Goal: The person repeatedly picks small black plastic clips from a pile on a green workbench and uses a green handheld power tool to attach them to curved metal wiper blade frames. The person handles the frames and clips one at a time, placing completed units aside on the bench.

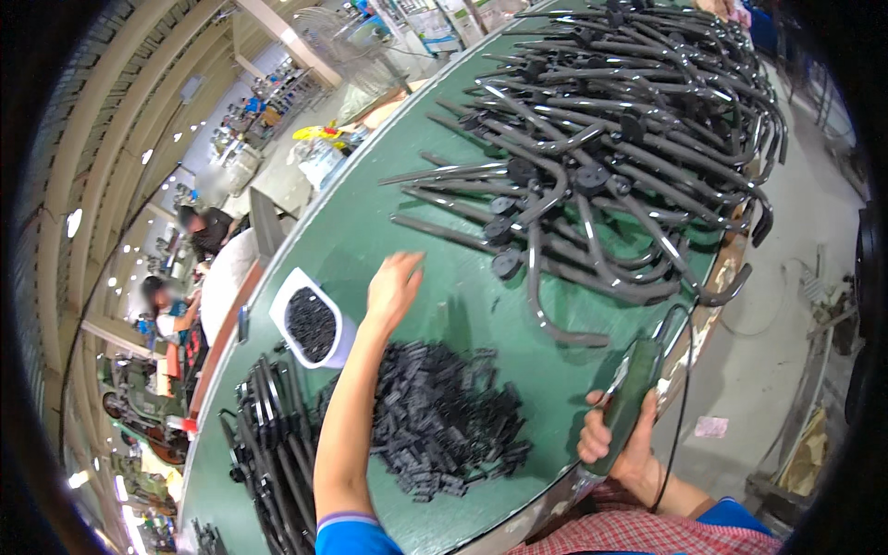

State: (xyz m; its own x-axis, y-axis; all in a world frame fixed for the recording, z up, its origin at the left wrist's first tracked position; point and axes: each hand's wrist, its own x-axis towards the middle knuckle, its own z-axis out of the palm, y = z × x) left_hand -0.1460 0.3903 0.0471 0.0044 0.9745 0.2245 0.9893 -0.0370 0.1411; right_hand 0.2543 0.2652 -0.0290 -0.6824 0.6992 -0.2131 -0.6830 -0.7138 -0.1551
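Note:
My left hand (395, 289) reaches out over the green table, its fingers stretched and nothing seen in them. It is just short of the tips of a large heap of dark bent metal tubes (638, 153) with round black knobs or discs on them. My right hand (622, 446) is wrapped round a green power screwdriver (635, 393) with a black cord, at the table's near right edge. Below my left forearm spreads a pile of small black plastic parts (439, 416). A white tub (344, 344) full of small black pieces stands left of my left hand.
More dark tubes (268, 444) lie in a bundle at the table's left end. The screwdriver's cord (686, 407) hangs beside my right wrist. Beyond the table (370, 199), two people (211, 231) sit at another work surface. A wire-caged fan (344, 46) stands farther off.

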